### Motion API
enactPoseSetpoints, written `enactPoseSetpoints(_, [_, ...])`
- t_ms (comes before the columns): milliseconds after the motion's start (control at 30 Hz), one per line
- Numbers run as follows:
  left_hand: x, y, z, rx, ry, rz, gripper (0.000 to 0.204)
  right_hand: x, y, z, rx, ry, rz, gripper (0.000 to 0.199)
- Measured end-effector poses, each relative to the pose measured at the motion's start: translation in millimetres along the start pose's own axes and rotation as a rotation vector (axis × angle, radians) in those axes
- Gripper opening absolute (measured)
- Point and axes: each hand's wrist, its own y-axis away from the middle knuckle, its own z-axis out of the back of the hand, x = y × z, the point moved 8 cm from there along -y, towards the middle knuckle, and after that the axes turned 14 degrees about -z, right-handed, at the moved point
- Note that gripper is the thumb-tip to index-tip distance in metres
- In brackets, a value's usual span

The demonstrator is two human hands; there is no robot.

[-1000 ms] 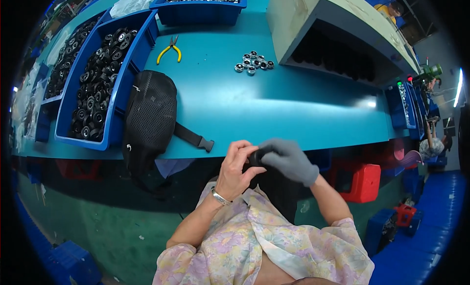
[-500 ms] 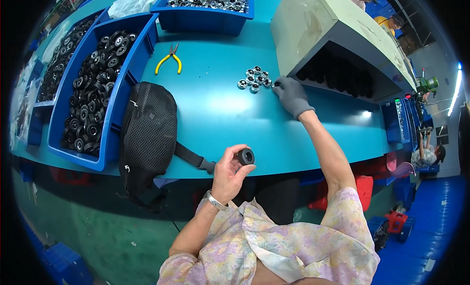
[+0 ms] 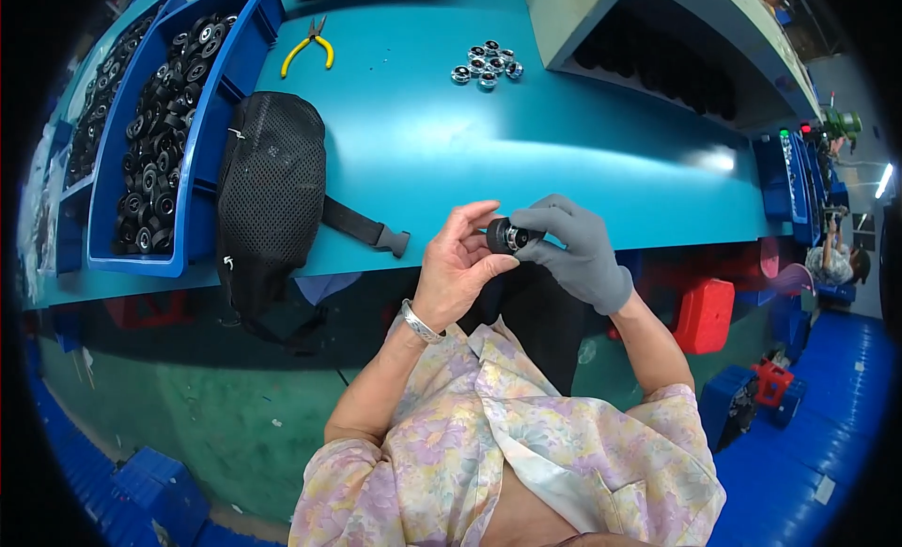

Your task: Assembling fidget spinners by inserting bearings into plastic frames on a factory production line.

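My bare left hand (image 3: 453,273) pinches a black rubber ring (image 3: 495,237) between thumb and fingers, just past the table's near edge. From the right, my grey-gloved right hand (image 3: 584,256) holds a small shiny silver hub (image 3: 516,237) against the ring's open side. The two parts touch; how deep the hub sits in the ring is hidden by my fingers. Farther back on the table lies a loose cluster of several silver hubs (image 3: 488,66) with dark centres.
Yellow-handled pliers (image 3: 309,49) lie at the back left. A black mesh waist bag (image 3: 272,185) rests near the left edge, its strap reaching rightward. Beside it a blue bin (image 3: 188,209) holds many black wheels. A pale open-fronted cabinet (image 3: 601,11) stands back right.
My right hand has come from the hub cluster toward me, bringing one silver hub to the black ring. My left hand has risen slightly with the ring. The view has shifted too.
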Motion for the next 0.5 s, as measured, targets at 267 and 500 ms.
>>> enactPoseSetpoints(267, [6.4, 24.3, -20.4, 0.083, 0.025, 0.108, 0.049, 5.7, 38.0, 7.4, -0.008, 0.003, 0.066, 0.040])
enactPoseSetpoints(500, [7.6, 41.6, -36.5, 0.003, -0.023, 0.155, 0.043, 11.7, 70.8, 6.0, -0.082, 0.153, 0.044, 0.039])
